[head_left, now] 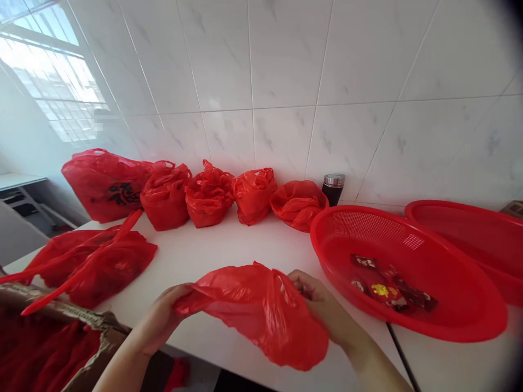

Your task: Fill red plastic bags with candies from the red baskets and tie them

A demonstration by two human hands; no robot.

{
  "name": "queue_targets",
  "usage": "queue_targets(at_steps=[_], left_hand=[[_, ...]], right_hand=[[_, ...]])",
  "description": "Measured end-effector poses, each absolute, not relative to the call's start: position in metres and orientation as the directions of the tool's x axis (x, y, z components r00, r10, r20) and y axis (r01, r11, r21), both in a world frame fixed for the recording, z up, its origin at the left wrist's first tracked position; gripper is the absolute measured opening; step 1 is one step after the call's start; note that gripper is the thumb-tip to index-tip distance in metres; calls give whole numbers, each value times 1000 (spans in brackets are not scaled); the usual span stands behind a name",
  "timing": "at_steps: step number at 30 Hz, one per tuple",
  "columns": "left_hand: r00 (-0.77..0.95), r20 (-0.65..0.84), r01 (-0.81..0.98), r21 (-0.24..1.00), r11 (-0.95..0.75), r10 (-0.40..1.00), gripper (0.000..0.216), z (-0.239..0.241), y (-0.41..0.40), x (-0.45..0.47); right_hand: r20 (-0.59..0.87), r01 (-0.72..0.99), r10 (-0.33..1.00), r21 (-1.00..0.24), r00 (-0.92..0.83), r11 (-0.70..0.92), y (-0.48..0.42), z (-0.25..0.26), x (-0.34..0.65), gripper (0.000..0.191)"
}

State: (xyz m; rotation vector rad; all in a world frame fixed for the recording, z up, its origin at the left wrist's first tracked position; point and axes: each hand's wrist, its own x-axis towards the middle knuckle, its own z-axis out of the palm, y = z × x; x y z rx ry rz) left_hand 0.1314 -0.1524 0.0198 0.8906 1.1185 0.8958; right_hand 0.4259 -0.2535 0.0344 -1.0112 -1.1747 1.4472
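Observation:
Both my hands hold a red plastic bag [257,313] above the near edge of the white table [229,245]. My left hand [161,318] grips the bag's left edge with closed fingers. My right hand [321,305] pinches the bag's right edge near its handle. The bag hangs limp and crumpled between them. To the right, a red perforated basket [449,305] holds a few small wrapped packets [388,288].
Several filled red bags [208,196] line the tiled wall, with a dark metal-lidded cup [333,188] beside them. Flat red bags [93,261] lie at the left. A second red basin [469,228] sits behind the basket. A cardboard box [53,337] of red bags is at lower left.

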Motion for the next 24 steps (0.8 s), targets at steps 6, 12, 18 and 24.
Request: queue_targets(at_steps=[6, 12, 18, 24], left_hand=[[278, -539, -495, 629, 600, 795, 42, 14, -144, 111], [-36, -194, -295, 939, 175, 980, 22, 7, -169, 127], [152, 764, 651, 400, -646, 627, 16, -1, -207, 185], [347, 614, 769, 247, -590, 709, 21, -9, -139, 189]], right_hand=[[89, 697, 973, -684, -214, 216, -255, 27, 446, 34], [133, 832, 985, -531, -106, 161, -252, 28, 441, 44], [226, 765, 966, -597, -127, 241, -260, 50, 418, 37], [155, 760, 946, -566, -284, 321, -274, 46, 424, 34]])
